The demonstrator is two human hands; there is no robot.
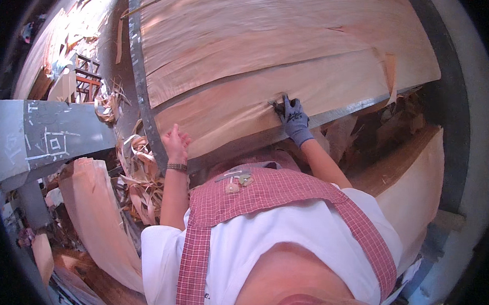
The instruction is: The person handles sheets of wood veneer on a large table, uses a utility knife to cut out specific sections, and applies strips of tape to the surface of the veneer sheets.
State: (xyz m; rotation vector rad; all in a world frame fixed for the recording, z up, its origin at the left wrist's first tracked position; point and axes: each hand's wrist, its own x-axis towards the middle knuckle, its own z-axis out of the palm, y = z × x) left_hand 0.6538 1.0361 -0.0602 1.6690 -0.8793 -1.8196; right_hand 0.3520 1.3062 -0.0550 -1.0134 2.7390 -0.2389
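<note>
A pale wood veneer strip [224, 111] lies along the near side of a wide worktable, with a larger veneer sheet [271, 31] beyond it. My right hand [295, 119], in a grey-blue glove, is closed over the near strip, where the veneer puckers in folds. Something small and dark pokes out at its fingertips; I cannot make out what it is. By the strip's left end is my bare left hand [175, 145], a bracelet at its wrist. Its fingers are loosely bent and a little apart, with nothing visible in them.
A metal edge strip [137, 55] runs down the table's left side. Left of it stands a grey metal bench [65, 134] with chalk-like marks. Veneer scraps [139, 186] heap below, beside a leaning veneer stack [97, 217]. More veneer sheets [412, 176] lie at my right.
</note>
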